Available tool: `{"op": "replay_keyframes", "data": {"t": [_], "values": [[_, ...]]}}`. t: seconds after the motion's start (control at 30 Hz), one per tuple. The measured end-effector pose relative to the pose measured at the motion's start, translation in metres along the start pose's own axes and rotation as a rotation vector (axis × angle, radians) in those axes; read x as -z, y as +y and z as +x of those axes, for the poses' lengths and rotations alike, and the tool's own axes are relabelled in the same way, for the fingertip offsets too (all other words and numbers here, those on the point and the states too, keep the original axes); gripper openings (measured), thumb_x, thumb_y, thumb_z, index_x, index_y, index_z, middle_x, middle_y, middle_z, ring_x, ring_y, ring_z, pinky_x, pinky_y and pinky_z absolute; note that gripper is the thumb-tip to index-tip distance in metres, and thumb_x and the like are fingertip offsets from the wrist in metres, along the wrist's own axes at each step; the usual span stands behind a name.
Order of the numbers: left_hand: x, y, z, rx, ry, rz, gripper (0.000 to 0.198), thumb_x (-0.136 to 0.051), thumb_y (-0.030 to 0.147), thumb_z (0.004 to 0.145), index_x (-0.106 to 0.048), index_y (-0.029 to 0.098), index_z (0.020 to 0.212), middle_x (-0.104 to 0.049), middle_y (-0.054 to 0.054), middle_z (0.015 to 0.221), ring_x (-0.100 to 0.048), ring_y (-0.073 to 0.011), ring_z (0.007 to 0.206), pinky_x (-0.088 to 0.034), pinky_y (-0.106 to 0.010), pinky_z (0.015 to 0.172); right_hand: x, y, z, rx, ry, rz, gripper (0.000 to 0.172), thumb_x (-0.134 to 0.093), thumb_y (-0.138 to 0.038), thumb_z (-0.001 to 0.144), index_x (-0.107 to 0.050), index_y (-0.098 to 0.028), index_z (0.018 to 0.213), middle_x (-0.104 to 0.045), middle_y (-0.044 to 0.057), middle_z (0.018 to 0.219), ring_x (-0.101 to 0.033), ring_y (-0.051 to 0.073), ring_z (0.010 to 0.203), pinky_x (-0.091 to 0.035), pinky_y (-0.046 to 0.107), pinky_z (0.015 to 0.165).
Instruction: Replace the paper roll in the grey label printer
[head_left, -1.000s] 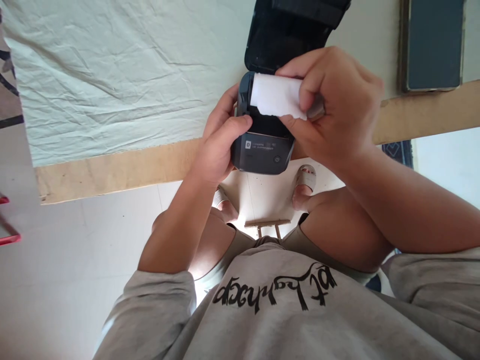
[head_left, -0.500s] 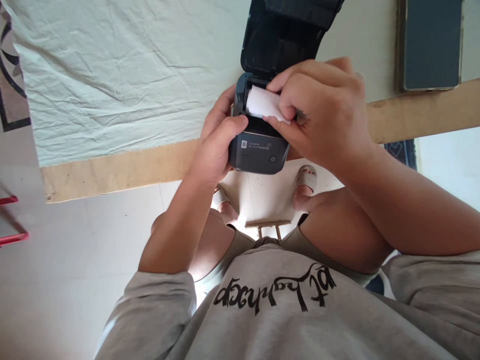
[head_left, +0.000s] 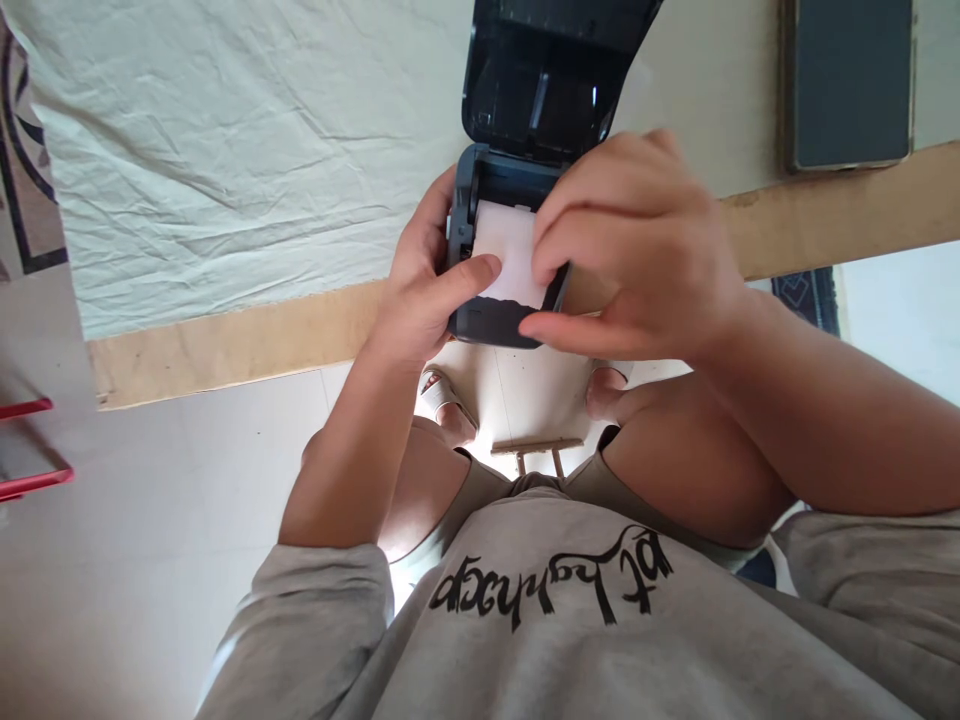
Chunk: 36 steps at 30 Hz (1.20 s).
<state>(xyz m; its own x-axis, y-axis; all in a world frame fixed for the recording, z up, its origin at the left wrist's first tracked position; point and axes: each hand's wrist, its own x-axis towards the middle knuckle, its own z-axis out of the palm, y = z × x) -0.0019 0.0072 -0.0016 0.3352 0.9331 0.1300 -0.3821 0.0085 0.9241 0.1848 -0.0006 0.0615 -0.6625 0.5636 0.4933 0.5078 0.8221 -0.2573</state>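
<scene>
A small dark portable label printer is held over the table's front edge, its black lid swung up. My left hand is closed around the printer's left side, with the thumb lying on the white paper roll. The roll sits in the printer's bay, its paper drawn down over the front edge. At the right side of the bay is my right hand, thumb and fingers apart. Its fingertips are beside or touching the paper's right edge, and the thumb is near the printer's front.
A pale wrinkled cloth covers the table's left part, above a wooden edge. To the right lies a dark flat phone-like object. A red frame stands at the far left, and a small wooden stool is below.
The paper roll has gone from tilted in my right hand's pinch to seated in the printer. My right fingers have loosened. My left thumb has moved onto the paper.
</scene>
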Motion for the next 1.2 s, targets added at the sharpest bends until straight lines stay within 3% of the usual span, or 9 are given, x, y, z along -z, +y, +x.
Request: {"op": "replay_keyframes", "data": {"t": [0.1, 0.2, 0.33, 0.5, 0.6, 0.73, 0.87, 1.0, 1.2], "values": [[0.003, -0.003, 0.001, -0.025, -0.040, 0.027, 0.072, -0.072, 0.026, 0.057, -0.041, 0.022, 0.121, -0.052, -0.004, 0.115, -0.054, -0.0213, 0.102, -0.047, -0.029, 0.078, 0.009, 0.002, 0.001, -0.130, 0.211, 0.057, 0.020, -0.052, -0.030, 0.076, -0.051, -0.014, 0.088, -0.051, 0.003, 0.090, -0.048, 0.010, 0.088, -0.042, 0.024, 0.071], [0.002, -0.002, 0.002, -0.033, -0.073, 0.046, 0.082, -0.072, 0.022, 0.056, -0.031, 0.024, 0.128, -0.044, -0.005, 0.127, -0.058, -0.0164, 0.091, -0.048, -0.027, 0.073, 0.012, 0.003, 0.003, -0.318, 0.264, 0.133, 0.032, -0.047, -0.019, 0.077, -0.042, -0.011, 0.108, -0.045, 0.006, 0.106, -0.047, 0.008, 0.096, -0.046, 0.018, 0.066], [0.003, -0.002, 0.004, -0.072, -0.118, 0.011, 0.081, -0.072, 0.014, 0.052, -0.036, 0.021, 0.124, -0.048, -0.005, 0.118, -0.056, -0.0121, 0.083, -0.045, -0.022, 0.065, 0.010, 0.006, 0.003, -0.277, 0.247, 0.274, 0.044, -0.046, -0.024, 0.079, -0.030, -0.014, 0.119, -0.041, 0.008, 0.120, -0.047, 0.010, 0.108, -0.046, 0.016, 0.065], [0.003, -0.001, 0.002, -0.022, -0.076, 0.016, 0.078, -0.072, 0.012, 0.053, -0.039, 0.023, 0.123, -0.052, -0.003, 0.099, -0.055, -0.0125, 0.078, -0.043, -0.021, 0.059, 0.006, 0.002, -0.002, -0.184, 0.059, 0.137, 0.017, -0.047, -0.026, 0.080, -0.054, -0.018, 0.093, -0.053, 0.002, 0.107, -0.051, 0.005, 0.077, -0.040, 0.020, 0.058], [0.001, 0.001, 0.001, -0.012, -0.059, -0.033, 0.077, -0.077, 0.021, 0.051, -0.043, 0.025, 0.119, -0.051, -0.005, 0.106, -0.056, -0.0166, 0.085, -0.047, -0.025, 0.065, 0.000, -0.002, -0.005, -0.211, 0.019, 0.121, 0.013, -0.047, -0.022, 0.081, -0.056, -0.019, 0.090, -0.052, 0.003, 0.111, -0.054, 0.007, 0.082, -0.041, 0.021, 0.059], [-0.002, 0.002, 0.000, 0.006, 0.059, -0.014, 0.055, -0.075, 0.043, 0.058, -0.053, 0.020, 0.103, -0.055, -0.005, 0.091, -0.059, -0.0200, 0.085, -0.047, -0.026, 0.063, -0.004, -0.005, -0.007, -0.246, 0.020, 0.179, 0.014, -0.049, -0.023, 0.081, -0.055, -0.019, 0.093, -0.047, 0.004, 0.121, -0.055, 0.008, 0.088, -0.041, 0.019, 0.059], [-0.001, 0.003, -0.002, 0.054, 0.068, 0.039, 0.039, -0.070, 0.040, 0.067, -0.058, 0.012, 0.091, -0.053, -0.003, 0.075, -0.057, -0.0129, 0.065, -0.042, -0.022, 0.054, -0.003, -0.009, -0.006, -0.300, 0.005, 0.236, 0.018, -0.046, -0.025, 0.083, -0.051, -0.021, 0.100, -0.044, 0.000, 0.130, -0.056, 0.007, 0.090, -0.042, 0.019, 0.060], [0.002, 0.000, -0.002, 0.004, -0.004, -0.035, 0.038, -0.071, 0.035, 0.067, -0.058, 0.012, 0.096, -0.055, -0.005, 0.080, -0.056, -0.0125, 0.067, -0.041, -0.022, 0.054, -0.001, -0.012, -0.004, -0.338, -0.038, 0.285, 0.022, -0.048, -0.026, 0.082, -0.047, -0.023, 0.104, -0.043, -0.002, 0.130, -0.057, 0.006, 0.086, -0.043, 0.019, 0.060], [-0.001, 0.002, -0.003, 0.028, 0.004, -0.062, 0.036, -0.070, 0.032, 0.067, -0.056, 0.014, 0.095, -0.056, -0.005, 0.081, -0.056, -0.0131, 0.070, -0.041, -0.022, 0.056, -0.003, -0.014, -0.005, -0.336, -0.049, 0.227, 0.021, -0.046, -0.025, 0.082, -0.047, -0.023, 0.103, -0.043, -0.001, 0.129, -0.055, 0.006, 0.086, -0.044, 0.020, 0.062]]}}
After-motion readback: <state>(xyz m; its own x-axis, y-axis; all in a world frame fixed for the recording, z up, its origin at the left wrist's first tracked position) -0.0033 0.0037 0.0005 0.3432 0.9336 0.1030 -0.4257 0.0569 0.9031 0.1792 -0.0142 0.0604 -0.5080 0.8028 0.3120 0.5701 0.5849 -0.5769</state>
